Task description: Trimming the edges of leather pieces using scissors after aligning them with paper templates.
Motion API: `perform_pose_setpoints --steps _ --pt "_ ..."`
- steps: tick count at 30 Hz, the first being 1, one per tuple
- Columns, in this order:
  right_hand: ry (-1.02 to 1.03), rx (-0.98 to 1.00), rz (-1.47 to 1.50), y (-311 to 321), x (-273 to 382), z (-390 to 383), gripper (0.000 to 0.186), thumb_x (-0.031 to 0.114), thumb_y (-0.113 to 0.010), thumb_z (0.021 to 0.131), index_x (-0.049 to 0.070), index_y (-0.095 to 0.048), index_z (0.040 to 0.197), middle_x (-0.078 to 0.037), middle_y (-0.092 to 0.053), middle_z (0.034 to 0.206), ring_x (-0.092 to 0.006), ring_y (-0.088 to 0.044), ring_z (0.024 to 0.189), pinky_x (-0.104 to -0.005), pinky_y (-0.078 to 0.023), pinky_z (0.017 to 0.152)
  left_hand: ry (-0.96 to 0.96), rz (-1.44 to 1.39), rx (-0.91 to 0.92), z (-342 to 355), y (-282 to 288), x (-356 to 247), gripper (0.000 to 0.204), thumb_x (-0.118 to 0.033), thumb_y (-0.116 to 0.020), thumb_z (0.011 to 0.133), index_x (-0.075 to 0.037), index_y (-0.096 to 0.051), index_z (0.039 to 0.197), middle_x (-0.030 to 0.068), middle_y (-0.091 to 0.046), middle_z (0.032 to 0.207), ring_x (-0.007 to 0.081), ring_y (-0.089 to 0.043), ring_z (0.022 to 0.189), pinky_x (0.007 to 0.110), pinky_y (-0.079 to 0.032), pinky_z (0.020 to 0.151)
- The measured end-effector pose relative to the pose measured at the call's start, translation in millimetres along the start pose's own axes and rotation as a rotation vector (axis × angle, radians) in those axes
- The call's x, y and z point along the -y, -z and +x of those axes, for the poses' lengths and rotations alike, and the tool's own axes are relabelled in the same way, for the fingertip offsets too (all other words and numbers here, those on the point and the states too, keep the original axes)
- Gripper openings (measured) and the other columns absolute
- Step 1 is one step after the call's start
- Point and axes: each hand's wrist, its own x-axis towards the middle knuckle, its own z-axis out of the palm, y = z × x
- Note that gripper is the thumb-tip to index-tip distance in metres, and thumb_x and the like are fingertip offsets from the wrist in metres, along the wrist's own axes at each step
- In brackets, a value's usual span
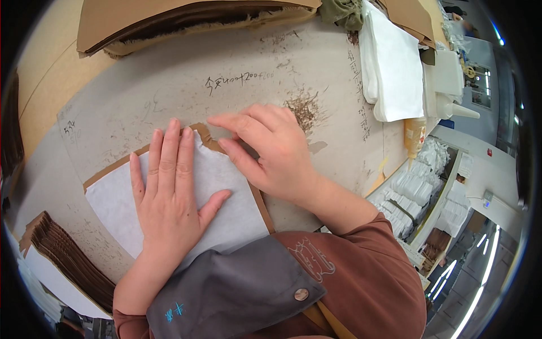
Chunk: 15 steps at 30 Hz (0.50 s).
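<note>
The white sheet [220, 175] lies on a brown piece [116, 169], right beneath the left hand [169, 209], which is laid flat, fingers slightly fanned, thumb stuck out sideways. Just right of those fingertips, at the corner, here's the right hand [276, 147], bent inward, thumb and forefinger parted; whether they touch the brown edge, I can't tell. Beyond both hands, the grey tabletop [180, 90] carries pen scribbles [237, 80] and dark scraps [304, 110]. Left of the left hand, a brown stack [73, 260]; well right of the right hand, white bundles [409, 186], strip lights [480, 291] past them.
</note>
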Motion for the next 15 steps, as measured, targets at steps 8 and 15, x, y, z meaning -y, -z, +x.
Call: perform_pose_setpoints --steps 8,15 --pt "0.016 -0.083 0.049 -4 -4 3 0.016 0.006 -0.069 0.082 0.012 -0.071 0.097 -0.001 -0.063 0.089 -0.0227 -0.060 0.080 -0.0371 -0.041 0.072 -0.025 -0.029 -0.067 -11 -3 3 0.084 -0.046 -0.072 0.088 -0.003 -0.042 0.154 0.0133 -0.039 0.161 0.0329 -0.032 0.151 0.052 -0.017 0.123" --pt "0.048 -0.068 -0.014 0 -5 1 0.021 0.000 -0.070 0.077 0.013 -0.074 0.093 0.001 -0.064 0.085 -0.0181 -0.059 0.077 -0.0336 -0.040 0.071 -0.030 -0.024 -0.046 -13 -5 -2 0.072 -0.043 -0.066 0.093 -0.005 -0.047 0.151 0.0090 -0.044 0.159 0.0285 -0.038 0.148 0.050 -0.023 0.122"
